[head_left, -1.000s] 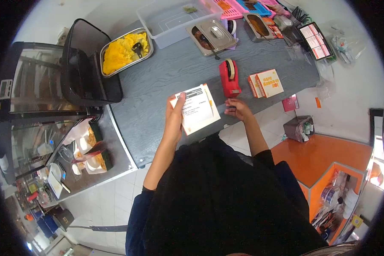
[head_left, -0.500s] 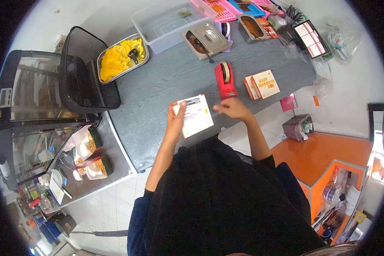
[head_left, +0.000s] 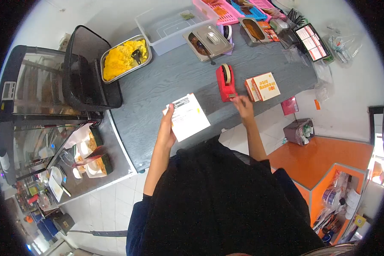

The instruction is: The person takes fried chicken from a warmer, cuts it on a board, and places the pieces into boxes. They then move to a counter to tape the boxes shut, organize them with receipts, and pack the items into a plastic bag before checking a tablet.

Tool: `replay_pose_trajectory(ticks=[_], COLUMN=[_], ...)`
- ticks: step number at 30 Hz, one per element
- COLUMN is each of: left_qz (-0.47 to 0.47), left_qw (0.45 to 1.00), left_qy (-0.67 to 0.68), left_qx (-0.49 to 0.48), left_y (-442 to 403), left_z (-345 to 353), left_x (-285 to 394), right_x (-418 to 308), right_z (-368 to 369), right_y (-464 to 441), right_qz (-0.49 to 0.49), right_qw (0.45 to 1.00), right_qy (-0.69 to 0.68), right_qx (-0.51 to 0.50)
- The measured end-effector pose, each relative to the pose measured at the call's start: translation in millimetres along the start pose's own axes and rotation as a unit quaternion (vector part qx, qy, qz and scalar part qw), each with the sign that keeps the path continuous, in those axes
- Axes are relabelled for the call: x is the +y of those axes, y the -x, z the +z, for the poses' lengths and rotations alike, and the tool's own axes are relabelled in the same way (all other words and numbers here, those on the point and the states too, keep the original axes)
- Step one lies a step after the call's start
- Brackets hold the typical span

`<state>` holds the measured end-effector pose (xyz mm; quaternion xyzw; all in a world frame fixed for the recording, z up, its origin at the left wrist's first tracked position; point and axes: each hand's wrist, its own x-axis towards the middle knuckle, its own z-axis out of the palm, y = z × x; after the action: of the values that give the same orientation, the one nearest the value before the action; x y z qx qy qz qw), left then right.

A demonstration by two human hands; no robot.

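Note:
My left hand (head_left: 166,130) holds a flat white cardboard box (head_left: 192,119) by its left edge, thumb on top. Dark printed lines and a small yellow mark show on the box's upper face. My right hand (head_left: 244,110) has its fingers pinched together at the front, cutting end of a red tape dispenser (head_left: 226,87). A roll of pale tape (head_left: 226,74) sits in the dispenser. Whatever is between those fingertips is too small to make out. Just right of the dispenser lie overlapping white-and-orange printed boxes (head_left: 266,87).
A steel tray of yellow food (head_left: 123,62), a clear plastic bin (head_left: 175,32) and steel food containers (head_left: 208,42) line the table's far side. A black basket (head_left: 91,70) stands at the left. A printed stand (head_left: 311,41) is at the back right.
My right hand has moved from beside the box, up and right to the tape dispenser's front end. My left hand has shifted slightly left and down with the box, which has turned a little.

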<state>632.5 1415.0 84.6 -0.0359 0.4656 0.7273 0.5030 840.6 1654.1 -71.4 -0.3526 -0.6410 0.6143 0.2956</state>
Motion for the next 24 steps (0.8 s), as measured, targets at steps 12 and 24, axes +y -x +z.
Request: replay_pose_trajectory(ticks=[12,24], left_qz=[0.025,0.301], left_qw=[0.994,0.942], left_qy=[0.105,-0.141], left_qx=[0.01,0.056], left_y=[-18,7], left_z=[-5,20], left_x=[-24,-67], right_x=[-97,-161], right_z=[48,119], right_y=[33,77], right_qz=[0.298,0.185], right_qw=[0.921,0.948], right_qy=[-0.21,0.116], right_qx=[-0.138,-0.231])
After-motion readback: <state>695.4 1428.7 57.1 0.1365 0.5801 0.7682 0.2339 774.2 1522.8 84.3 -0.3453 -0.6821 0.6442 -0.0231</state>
